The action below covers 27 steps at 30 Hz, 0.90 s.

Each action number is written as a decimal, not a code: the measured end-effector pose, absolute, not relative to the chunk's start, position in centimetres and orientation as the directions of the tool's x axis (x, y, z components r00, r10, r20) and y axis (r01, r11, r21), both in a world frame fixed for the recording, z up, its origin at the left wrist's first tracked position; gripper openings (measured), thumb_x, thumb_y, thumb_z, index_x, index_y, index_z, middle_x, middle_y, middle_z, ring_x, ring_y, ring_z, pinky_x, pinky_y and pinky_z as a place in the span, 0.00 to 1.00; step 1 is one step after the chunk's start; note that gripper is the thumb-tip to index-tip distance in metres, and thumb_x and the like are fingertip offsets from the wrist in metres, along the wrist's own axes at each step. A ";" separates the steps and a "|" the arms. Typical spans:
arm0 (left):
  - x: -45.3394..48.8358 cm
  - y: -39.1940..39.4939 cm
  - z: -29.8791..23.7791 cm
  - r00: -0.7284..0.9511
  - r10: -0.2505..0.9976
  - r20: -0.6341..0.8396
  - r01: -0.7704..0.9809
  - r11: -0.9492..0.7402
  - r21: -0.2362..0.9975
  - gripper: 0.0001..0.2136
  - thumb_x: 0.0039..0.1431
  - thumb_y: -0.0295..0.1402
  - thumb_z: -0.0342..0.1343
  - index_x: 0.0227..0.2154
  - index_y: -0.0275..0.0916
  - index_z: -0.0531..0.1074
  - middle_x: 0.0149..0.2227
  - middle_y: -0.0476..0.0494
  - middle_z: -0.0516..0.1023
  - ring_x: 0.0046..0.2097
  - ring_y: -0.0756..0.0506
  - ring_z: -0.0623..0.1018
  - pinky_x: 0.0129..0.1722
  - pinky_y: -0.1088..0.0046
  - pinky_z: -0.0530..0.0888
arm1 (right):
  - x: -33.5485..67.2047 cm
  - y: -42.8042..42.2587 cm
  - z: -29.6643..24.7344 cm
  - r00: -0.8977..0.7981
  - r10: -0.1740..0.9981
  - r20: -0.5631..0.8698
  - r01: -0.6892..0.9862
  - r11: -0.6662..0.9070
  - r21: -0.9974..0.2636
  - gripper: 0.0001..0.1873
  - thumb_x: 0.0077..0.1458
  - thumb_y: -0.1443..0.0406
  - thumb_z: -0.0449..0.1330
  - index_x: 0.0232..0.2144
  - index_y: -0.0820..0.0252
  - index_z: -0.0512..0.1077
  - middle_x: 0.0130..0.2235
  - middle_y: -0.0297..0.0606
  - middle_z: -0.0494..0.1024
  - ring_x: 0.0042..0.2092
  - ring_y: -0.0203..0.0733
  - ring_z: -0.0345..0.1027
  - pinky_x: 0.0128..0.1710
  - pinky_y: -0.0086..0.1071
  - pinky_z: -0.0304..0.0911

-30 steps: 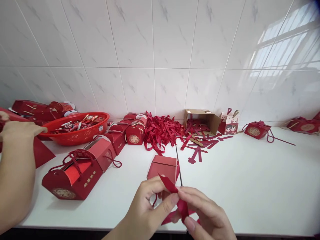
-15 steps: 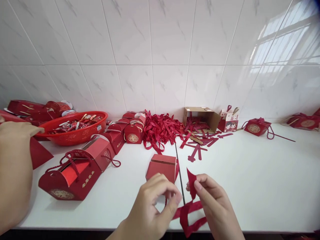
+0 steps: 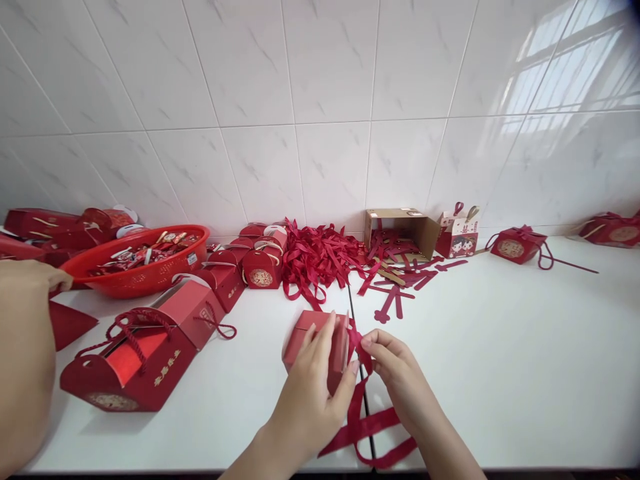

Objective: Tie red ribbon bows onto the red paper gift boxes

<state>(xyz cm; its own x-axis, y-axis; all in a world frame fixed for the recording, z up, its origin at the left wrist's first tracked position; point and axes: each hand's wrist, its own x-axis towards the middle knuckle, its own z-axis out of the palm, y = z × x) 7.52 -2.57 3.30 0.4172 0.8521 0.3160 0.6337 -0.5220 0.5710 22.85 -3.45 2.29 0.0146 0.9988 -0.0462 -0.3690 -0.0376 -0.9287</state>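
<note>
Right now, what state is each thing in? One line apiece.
Left hand: on the small red box
Right hand: pinching red ribbon
Small red box: partly hidden
Red ribbon: trailing loose
Ribbon heap: tangled
Red basket: holding wrapped packets
Cardboard box: open, strips inside
Cartoon box: standing

I see the left hand (image 3: 314,383) outstretched, thumb apart. Just right of it, the right hand (image 3: 396,365) pinches, fingers bent.
</note>
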 end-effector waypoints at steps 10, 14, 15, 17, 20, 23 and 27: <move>8.2 -2.6 3.9 0.428 0.813 0.395 0.634 -0.582 0.509 0.25 0.61 0.33 0.50 0.62 0.40 0.57 0.55 0.36 0.72 0.58 0.35 0.70 0.54 0.53 0.72 | 23.2 -3.1 2.5 0.037 0.998 -0.053 -0.368 -0.036 -0.929 0.14 0.51 0.58 0.61 0.22 0.60 0.64 0.24 0.29 0.62 0.29 0.34 0.51 0.32 0.29 0.52; 8.3 -2.6 4.2 0.441 0.804 0.399 0.628 -0.594 0.502 0.25 0.61 0.32 0.49 0.62 0.40 0.57 0.54 0.35 0.73 0.57 0.35 0.71 0.52 0.54 0.73 | 23.1 -3.0 2.7 0.035 0.998 -0.058 -0.347 -0.042 -0.937 0.15 0.50 0.58 0.61 0.21 0.60 0.63 0.24 0.30 0.63 0.29 0.34 0.52 0.33 0.29 0.53; 8.3 -2.6 4.2 0.441 0.805 0.397 0.630 -0.593 0.502 0.25 0.61 0.32 0.49 0.62 0.40 0.57 0.54 0.35 0.73 0.57 0.35 0.71 0.52 0.54 0.73 | 23.1 -3.0 2.7 0.036 0.998 -0.059 -0.345 -0.043 -0.938 0.15 0.50 0.58 0.61 0.21 0.60 0.64 0.24 0.29 0.64 0.29 0.34 0.53 0.33 0.29 0.53; 8.3 -2.5 4.2 0.441 0.808 0.390 0.635 -0.588 0.501 0.25 0.61 0.32 0.49 0.62 0.40 0.57 0.55 0.35 0.72 0.57 0.35 0.71 0.52 0.54 0.73 | 23.1 -2.9 2.9 0.040 0.997 -0.061 -0.342 -0.044 -0.939 0.14 0.50 0.58 0.61 0.21 0.60 0.64 0.24 0.29 0.64 0.28 0.34 0.53 0.32 0.29 0.53; 8.3 -2.6 4.0 0.440 0.811 0.386 0.639 -0.584 0.500 0.27 0.61 0.32 0.49 0.63 0.41 0.54 0.56 0.35 0.72 0.57 0.36 0.71 0.52 0.55 0.72 | 23.0 -2.7 3.2 0.042 0.997 -0.066 -0.335 -0.048 -0.941 0.13 0.48 0.59 0.61 0.20 0.60 0.64 0.22 0.28 0.63 0.27 0.33 0.52 0.30 0.28 0.52; 8.2 -2.6 3.8 0.430 0.816 0.387 0.638 -0.577 0.509 0.32 0.62 0.32 0.49 0.66 0.41 0.42 0.58 0.36 0.69 0.58 0.38 0.70 0.53 0.57 0.72 | 22.7 -2.5 3.7 0.034 0.998 -0.060 -0.326 -0.045 -0.944 0.13 0.48 0.59 0.61 0.19 0.59 0.64 0.21 0.27 0.62 0.26 0.33 0.52 0.30 0.28 0.52; 8.0 -2.7 3.7 0.447 0.812 0.376 0.615 -0.583 0.531 0.36 0.64 0.33 0.47 0.66 0.42 0.30 0.58 0.37 0.69 0.58 0.40 0.70 0.52 0.58 0.72 | 22.4 -2.0 4.1 0.042 0.998 -0.053 -0.268 -0.040 -0.963 0.12 0.46 0.60 0.60 0.19 0.59 0.64 0.22 0.29 0.64 0.26 0.34 0.54 0.30 0.29 0.54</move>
<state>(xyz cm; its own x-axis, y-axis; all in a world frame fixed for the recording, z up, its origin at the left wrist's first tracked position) 8.04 -2.66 3.72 0.4465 0.8121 0.3755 0.6150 -0.5834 0.5305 22.38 -2.03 4.06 0.0417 0.9977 -0.0528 -0.2678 -0.0397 -0.9626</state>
